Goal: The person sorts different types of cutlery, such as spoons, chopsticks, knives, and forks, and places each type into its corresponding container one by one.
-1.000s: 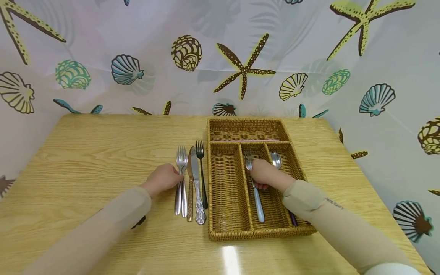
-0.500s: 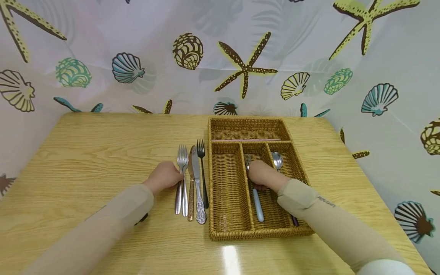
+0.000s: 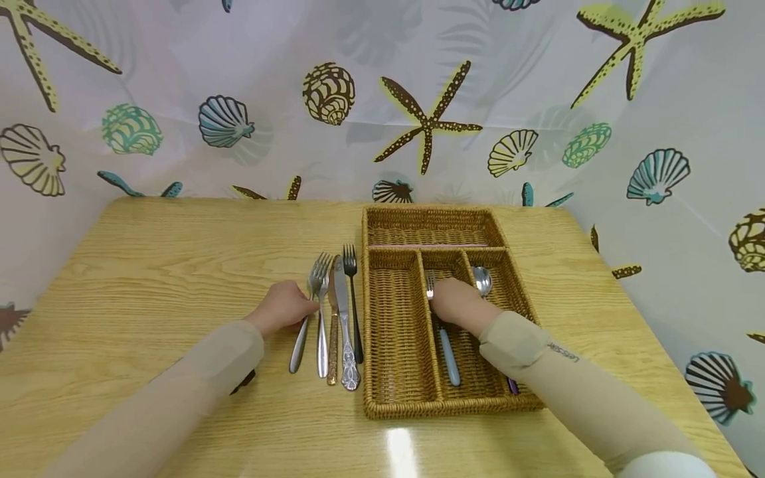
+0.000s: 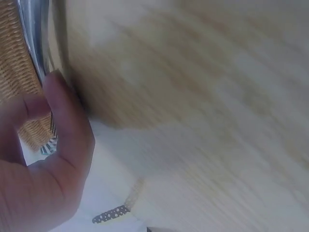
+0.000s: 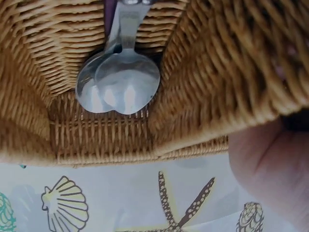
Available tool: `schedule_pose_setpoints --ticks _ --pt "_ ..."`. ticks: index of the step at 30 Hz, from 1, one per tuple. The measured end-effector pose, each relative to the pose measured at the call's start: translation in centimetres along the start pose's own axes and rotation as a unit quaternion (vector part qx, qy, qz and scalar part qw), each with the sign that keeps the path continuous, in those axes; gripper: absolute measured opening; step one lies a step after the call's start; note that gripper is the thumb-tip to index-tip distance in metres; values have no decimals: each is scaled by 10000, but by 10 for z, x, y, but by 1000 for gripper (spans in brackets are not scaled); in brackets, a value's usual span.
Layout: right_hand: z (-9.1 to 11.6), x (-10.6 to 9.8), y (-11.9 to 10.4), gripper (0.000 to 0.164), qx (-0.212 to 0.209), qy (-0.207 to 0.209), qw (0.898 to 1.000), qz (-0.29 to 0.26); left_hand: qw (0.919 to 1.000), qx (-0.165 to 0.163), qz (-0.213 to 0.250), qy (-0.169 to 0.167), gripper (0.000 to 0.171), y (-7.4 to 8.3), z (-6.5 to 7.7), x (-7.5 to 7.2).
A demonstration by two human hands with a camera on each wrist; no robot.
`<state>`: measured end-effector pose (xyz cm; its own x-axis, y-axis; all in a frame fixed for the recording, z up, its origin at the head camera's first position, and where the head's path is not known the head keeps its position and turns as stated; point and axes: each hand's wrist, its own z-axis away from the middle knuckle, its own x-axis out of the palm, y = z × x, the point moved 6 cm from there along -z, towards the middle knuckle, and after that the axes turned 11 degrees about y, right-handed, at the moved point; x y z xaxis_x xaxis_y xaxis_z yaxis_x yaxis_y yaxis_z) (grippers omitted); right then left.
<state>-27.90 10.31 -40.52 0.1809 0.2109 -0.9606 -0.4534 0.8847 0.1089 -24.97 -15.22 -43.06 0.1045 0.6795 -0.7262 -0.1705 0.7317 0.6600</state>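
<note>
My left hand (image 3: 283,307) pinches a silver fork (image 3: 298,348) on the table, its handle slanting toward me. Right beside it lies a second silver fork (image 3: 323,352), their tines overlapping. A gold-handled knife (image 3: 332,358), a silver knife (image 3: 342,305) and a black fork (image 3: 354,305) are lined up to the right. Inside the wicker tray's (image 3: 400,411) middle compartment, my right hand (image 3: 452,300) holds a fork with a light blue handle (image 3: 449,358); its fingertips are hidden in the head view. The left wrist view shows thumb and finger (image 4: 72,130) meeting at the metal.
Overlapping spoons (image 5: 128,82) lie in the tray's right compartment, one purple handle (image 3: 512,385) showing. A thin pink item (image 3: 427,245) runs along the back compartment. Behind the wooden table (image 3: 179,265) hangs a shell-patterned cloth (image 3: 269,79).
The left fork has swung away from its neighbour: its handle end moved left and its tines right. My right hand has dipped slightly lower over the blue-handled fork, which stays nearly in place.
</note>
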Motion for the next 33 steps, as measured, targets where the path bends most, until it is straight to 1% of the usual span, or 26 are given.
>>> schedule_pose_setpoints --ticks 2,5,7,10,13,15,19,23,27,33 --pt "-1 -1 4 29 157 47 9993 -330 10000 25 4 17 44 -1 0 -2" --pt "-3 -4 10 38 582 167 9927 -1047 9997 -75 218 71 37 -2 0 -6" --pt "-3 -7 13 42 808 173 9887 -1254 9988 -193 454 80 28 -3 -1 -9" --pt "-3 -13 16 47 901 260 9862 -1361 9948 -423 924 28 17 -2 -2 -12" --pt "-1 -19 18 49 813 345 9866 -1371 9885 -626 1379 -61 15 3 -2 -13" --pt "-1 -21 20 50 777 367 9863 -1407 9845 -706 1600 -134 19 7 -2 -13" --pt "-1 -25 22 50 725 364 9856 -1482 9807 -698 1806 -268 28 18 2 -13" --pt "0 -31 23 52 709 337 9833 -1641 9772 -695 1973 -366 29 28 7 -10" --pt "3 -40 21 52 740 239 9767 -1999 9728 -684 2181 -390 29 36 12 -5" --pt "6 -48 7 49 644 143 9627 -2624 9704 -591 2302 -424 29 43 14 2"
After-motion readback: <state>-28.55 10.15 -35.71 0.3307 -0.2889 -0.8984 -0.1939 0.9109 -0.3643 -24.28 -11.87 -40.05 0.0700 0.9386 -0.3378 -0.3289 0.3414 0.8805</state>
